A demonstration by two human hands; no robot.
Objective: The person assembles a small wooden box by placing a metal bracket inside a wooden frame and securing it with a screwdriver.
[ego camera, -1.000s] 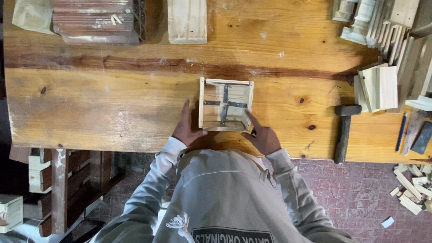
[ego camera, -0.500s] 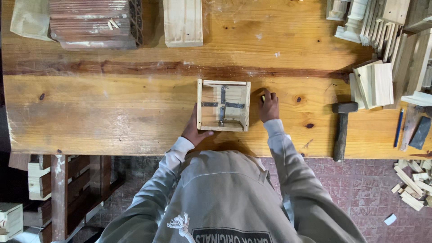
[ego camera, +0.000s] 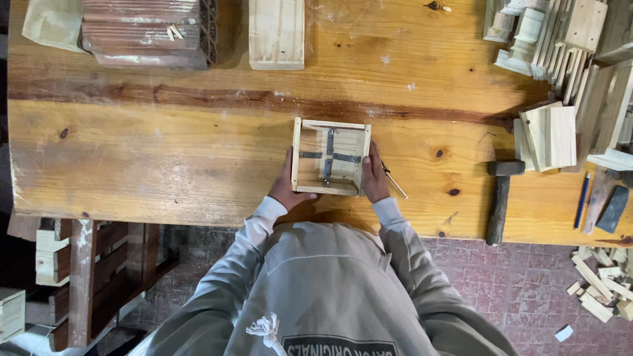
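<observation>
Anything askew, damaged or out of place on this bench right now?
Nothing on the bench looks damaged. Both hands, left and right, hold a small wooden box squarely. A thin nail-like piece lies loose beside the right hand. Wood offcuts are scattered on the floor at right.

One head-worn camera looks steeply down from above onto the wooden workbench.
</observation>
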